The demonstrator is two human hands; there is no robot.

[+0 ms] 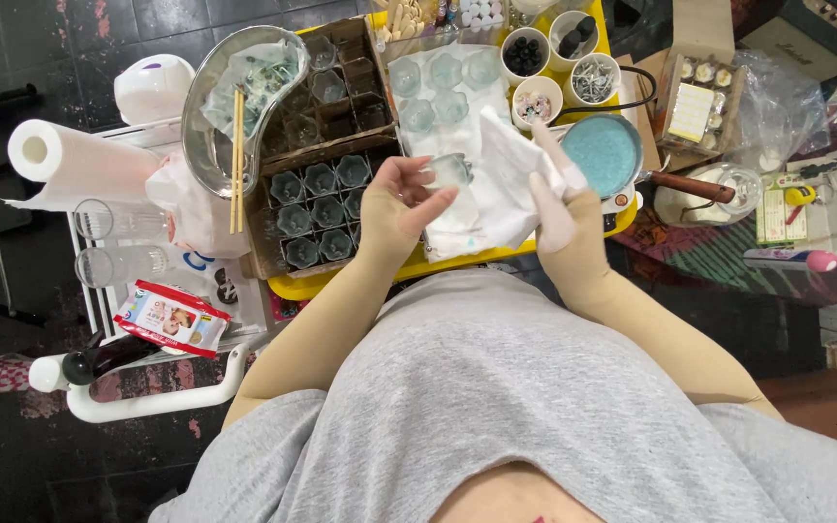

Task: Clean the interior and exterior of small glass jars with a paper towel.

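My left hand (401, 205) holds a small clear glass cup (450, 170) by its rim, above a yellow tray (322, 287). My right hand (556, 199), in a pale glove, grips a white paper towel (498, 184) bunched next to the cup. Both arms wear beige sleeves. Several more clear flower-shaped cups (443, 92) lie on white paper at the tray's middle. A cardboard divider box (314, 215) to the left holds several cups in its cells.
A metal kidney dish (207, 145) with chopsticks sits left of the box. A paper roll (70, 155), two glass tumblers (118, 242) and a red packet (171, 318) lie on a white cart. Small bowls (554, 58), a teal-filled pan (601, 150) and an egg-like carton (699, 97) stand at right.
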